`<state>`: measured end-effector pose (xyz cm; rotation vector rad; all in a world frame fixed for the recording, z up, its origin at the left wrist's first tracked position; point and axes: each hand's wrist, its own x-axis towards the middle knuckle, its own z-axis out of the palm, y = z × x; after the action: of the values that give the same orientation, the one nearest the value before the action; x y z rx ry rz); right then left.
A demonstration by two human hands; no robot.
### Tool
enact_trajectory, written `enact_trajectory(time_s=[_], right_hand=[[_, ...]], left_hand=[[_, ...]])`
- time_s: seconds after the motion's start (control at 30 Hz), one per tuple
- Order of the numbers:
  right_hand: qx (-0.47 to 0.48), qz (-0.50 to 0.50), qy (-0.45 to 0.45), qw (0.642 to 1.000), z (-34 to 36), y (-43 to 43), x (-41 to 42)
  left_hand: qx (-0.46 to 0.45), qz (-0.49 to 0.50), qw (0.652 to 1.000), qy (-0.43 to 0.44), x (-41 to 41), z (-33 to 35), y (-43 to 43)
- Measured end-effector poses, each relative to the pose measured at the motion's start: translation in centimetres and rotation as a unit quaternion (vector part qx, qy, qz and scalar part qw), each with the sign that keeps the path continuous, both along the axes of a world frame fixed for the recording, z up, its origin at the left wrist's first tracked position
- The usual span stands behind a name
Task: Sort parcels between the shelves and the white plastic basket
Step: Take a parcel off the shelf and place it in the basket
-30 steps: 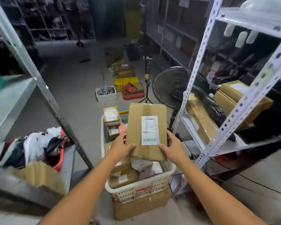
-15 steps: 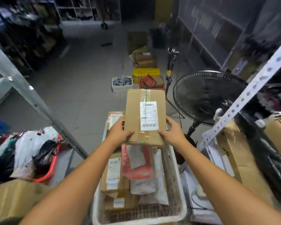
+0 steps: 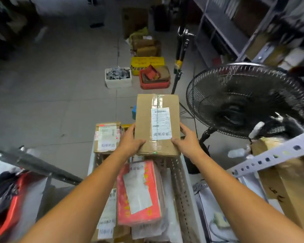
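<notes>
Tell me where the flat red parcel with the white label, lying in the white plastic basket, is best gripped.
Likely from above, pinching its two long edges. The flat red parcel lies label up atop the others in the white plastic basket, its top face uncovered and its right edge seemingly clear of the basket wall.

Both hands on the cardboard parcel point(image 3: 158, 125) — left hand point(image 3: 130, 142) grips its left edge, right hand point(image 3: 188, 141) its right edge, thumbs on top, label up. Parcel is over the far end of the white plastic basket point(image 3: 181, 190). Red parcel point(image 3: 139, 193) lies inside, mid-basket; taped box point(image 3: 107, 137) at the far-left corner. Black fan point(image 3: 246, 100) right of basket — apart.
</notes>
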<state>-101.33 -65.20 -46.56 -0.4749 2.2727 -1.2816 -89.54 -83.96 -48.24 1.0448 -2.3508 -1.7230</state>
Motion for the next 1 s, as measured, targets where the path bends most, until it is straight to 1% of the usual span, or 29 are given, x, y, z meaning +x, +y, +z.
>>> enact_trajectory(time_s=[0.13,0.33,0.7,0.83,0.9,1.0], right_hand=[[0.025,-0.001,-0.025,0.999,-3.0,-0.4,-1.4],[0.057,0.016,-0.053,0.997,-6.3,0.4,-1.1],[0.049,0.032,-0.074,0.996,-7.3,0.8,-1.3],[0.047,0.030,-0.104,0.993,-7.5,0.7,-2.1],[0.060,0.031,-0.107,0.992,-7.4,0.7,-2.2],[0.100,0.048,-0.085,0.990,-6.6,0.5,-2.3]], left_hand=[[-0.001,0.003,1.000,-0.027,-1.4,-2.9,0.0],[-0.009,0.004,0.997,-0.070,-0.3,-6.0,1.1],[0.012,0.008,0.997,-0.075,0.7,-7.0,0.9],[0.008,-0.008,0.996,-0.087,0.3,-6.8,0.5],[0.003,-0.014,0.996,-0.093,0.3,-6.5,0.5],[-0.034,-0.030,0.992,-0.115,0.3,-5.8,0.6]])
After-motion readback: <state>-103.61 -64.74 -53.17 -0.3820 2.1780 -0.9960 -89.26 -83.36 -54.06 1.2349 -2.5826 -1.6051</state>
